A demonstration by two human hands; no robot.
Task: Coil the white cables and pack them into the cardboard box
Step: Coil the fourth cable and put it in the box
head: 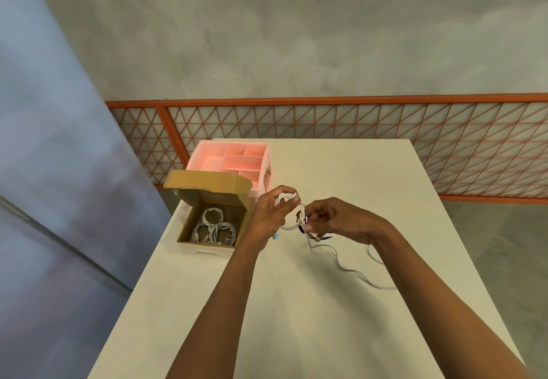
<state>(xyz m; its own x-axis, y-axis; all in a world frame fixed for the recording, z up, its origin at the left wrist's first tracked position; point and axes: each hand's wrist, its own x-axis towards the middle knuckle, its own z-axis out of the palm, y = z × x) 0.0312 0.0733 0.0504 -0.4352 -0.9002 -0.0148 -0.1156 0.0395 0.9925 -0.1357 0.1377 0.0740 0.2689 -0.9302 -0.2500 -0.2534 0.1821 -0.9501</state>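
**White cable [287, 197] part-wound in the hands, others already boxed**

The white cable is held above the table [296, 319], just right of the cardboard box [189, 224]. Its gathered loops are gripped by the curled fingers [293, 200] of the left hand [267, 215]. A short wrapped section below the loops is pinched by the fingertips of the right hand [338, 218]. A small purple piece [305, 229] is seen at those fingertips; what it is cannot be told. A pale blue plug [276, 235] hangs just under the left hand.

From beneath the right hand a loose length [344, 266] is trailed in waves across the table toward the right edge. Whether it all belongs to the cable in hand cannot be told.

The box stands open near the left edge of the table, its lid tipped back. Several coiled cables [212, 224] are lying inside it. A pink divided tray [241, 161] stands behind it, touching or nearly touching the lid.

The task is judged to be well along but not finished. Part of the packing has been done, as shown by the coils in the box. The cable in hand appears to be at the winding or tying-off step. The loose length is left to be gathered, and the finished coil is yet to be placed in the box. No closing of the lid is asked for by the task.
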